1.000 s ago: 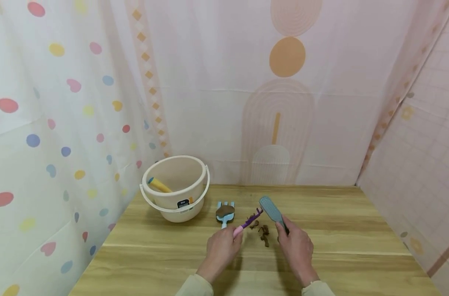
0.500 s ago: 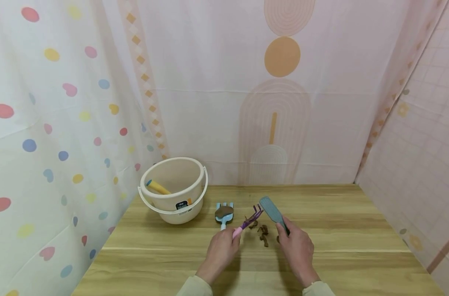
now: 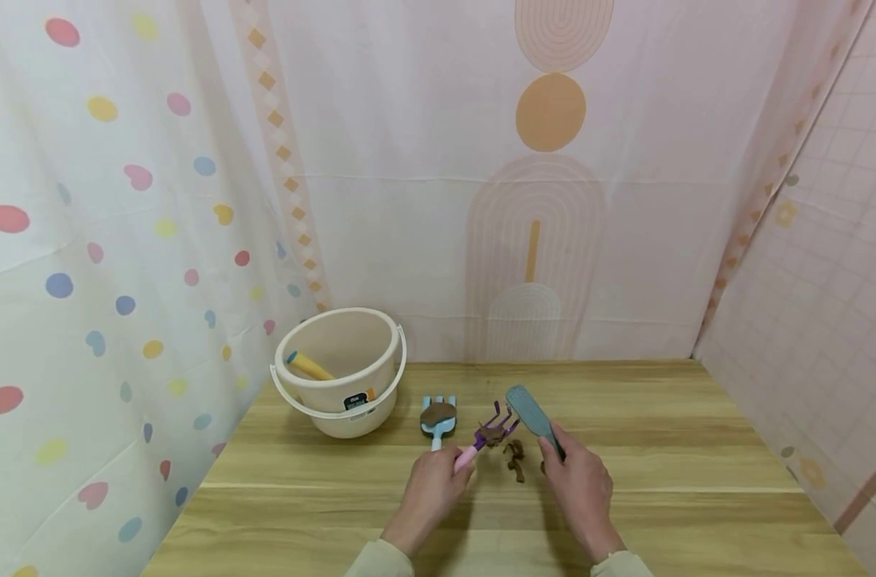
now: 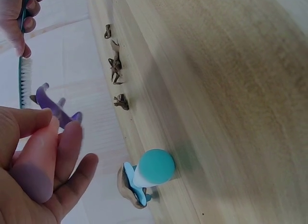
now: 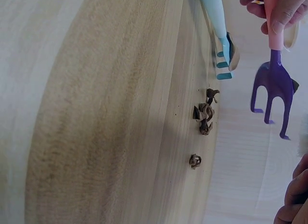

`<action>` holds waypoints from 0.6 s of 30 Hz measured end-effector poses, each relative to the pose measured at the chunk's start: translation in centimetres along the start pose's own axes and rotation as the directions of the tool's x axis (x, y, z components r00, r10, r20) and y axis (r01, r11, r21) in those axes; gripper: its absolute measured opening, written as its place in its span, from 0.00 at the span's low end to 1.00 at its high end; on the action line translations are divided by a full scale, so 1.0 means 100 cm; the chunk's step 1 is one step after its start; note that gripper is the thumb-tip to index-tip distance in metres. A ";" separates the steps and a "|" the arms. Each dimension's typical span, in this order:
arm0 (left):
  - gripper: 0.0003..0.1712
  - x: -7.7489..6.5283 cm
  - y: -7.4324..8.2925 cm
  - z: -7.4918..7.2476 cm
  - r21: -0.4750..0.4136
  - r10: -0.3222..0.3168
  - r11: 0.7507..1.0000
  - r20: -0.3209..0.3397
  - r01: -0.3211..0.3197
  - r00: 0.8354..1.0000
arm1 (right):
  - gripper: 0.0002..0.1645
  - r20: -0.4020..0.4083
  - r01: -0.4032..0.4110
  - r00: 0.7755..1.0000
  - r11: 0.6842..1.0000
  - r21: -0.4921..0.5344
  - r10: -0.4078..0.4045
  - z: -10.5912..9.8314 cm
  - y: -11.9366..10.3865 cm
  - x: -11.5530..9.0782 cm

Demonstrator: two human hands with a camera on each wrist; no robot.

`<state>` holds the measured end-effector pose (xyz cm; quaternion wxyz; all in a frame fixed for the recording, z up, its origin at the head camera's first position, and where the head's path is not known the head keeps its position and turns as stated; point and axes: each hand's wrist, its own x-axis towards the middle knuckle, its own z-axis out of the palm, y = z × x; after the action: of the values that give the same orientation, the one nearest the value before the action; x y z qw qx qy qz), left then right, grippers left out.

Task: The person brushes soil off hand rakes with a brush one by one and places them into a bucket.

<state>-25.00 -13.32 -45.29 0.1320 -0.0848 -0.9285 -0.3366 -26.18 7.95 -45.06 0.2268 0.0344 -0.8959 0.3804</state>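
My left hand [image 3: 430, 493] grips the pink handle of a small hand rake [image 5: 275, 79] with purple tines. Its tines point up and away, and a brown scrap [image 3: 491, 433] lies on the rake's head. In my right hand [image 3: 580, 490] is a teal brush [image 3: 530, 411]; the left wrist view shows its white bristles [image 4: 26, 79] facing the rake. The two tools are held close together above the table. Below them lie several crumpled brown pieces [image 3: 516, 465], like dry leaves. A light blue hand rake [image 3: 438, 430] rests to the left, bearing a brown clump [image 3: 438, 413].
A cream bucket [image 3: 354, 393] with its handle down stands at the back left of the wooden table [image 3: 661, 449]. Inside it leans a yellow-handled thing [image 3: 310, 365] with a blue end. Patterned curtains [image 3: 409, 240] hang behind and along both sides.
My left hand has turned the pink-handled rake, so its tines now show spread out with the brown scrap on them. My right hand and the brush have stayed nearly still.
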 end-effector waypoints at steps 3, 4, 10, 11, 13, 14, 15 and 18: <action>0.09 0.001 0.001 0.000 0.012 -0.005 1.000 -0.024 0.005 1.000 | 0.22 0.012 -0.006 1.000 1.000 0.003 0.006 -0.001 -0.001 0.000; 0.10 0.001 0.002 0.000 0.022 -0.001 1.000 -0.039 0.002 0.999 | 0.22 0.017 -0.007 1.000 1.000 0.003 0.007 -0.002 -0.002 0.000; 0.11 0.001 0.001 -0.001 0.075 0.005 0.997 -0.100 0.003 0.995 | 0.22 0.037 -0.017 0.999 1.000 0.006 0.017 -0.003 -0.002 -0.001; 0.12 0.001 0.001 0.000 0.073 0.000 0.997 -0.100 0.008 0.995 | 0.22 0.043 -0.024 0.999 1.000 0.008 0.024 -0.002 -0.002 -0.001; 0.13 0.001 0.001 0.000 0.066 -0.014 0.998 -0.096 0.020 0.995 | 0.22 0.053 -0.037 0.998 0.999 0.005 0.036 -0.002 -0.001 -0.001; 0.13 0.001 0.001 0.000 0.065 -0.017 0.998 -0.097 0.023 0.995 | 0.22 0.056 -0.041 0.998 0.999 0.004 0.041 -0.002 -0.001 -0.002; 0.13 0.001 0.001 0.000 0.066 -0.020 0.997 -0.099 0.027 0.995 | 0.22 0.062 -0.044 0.997 0.999 0.007 0.043 -0.001 -0.001 -0.002; 0.13 0.000 0.001 0.000 0.078 -0.018 0.997 -0.110 0.027 0.994 | 0.22 0.059 -0.025 0.998 1.000 0.000 0.025 -0.001 -0.002 -0.004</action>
<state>-24.99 -13.22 -45.19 0.1822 -0.0503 -0.9333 -0.3053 -25.69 7.88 -45.06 0.1957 0.0347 -0.9024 0.3824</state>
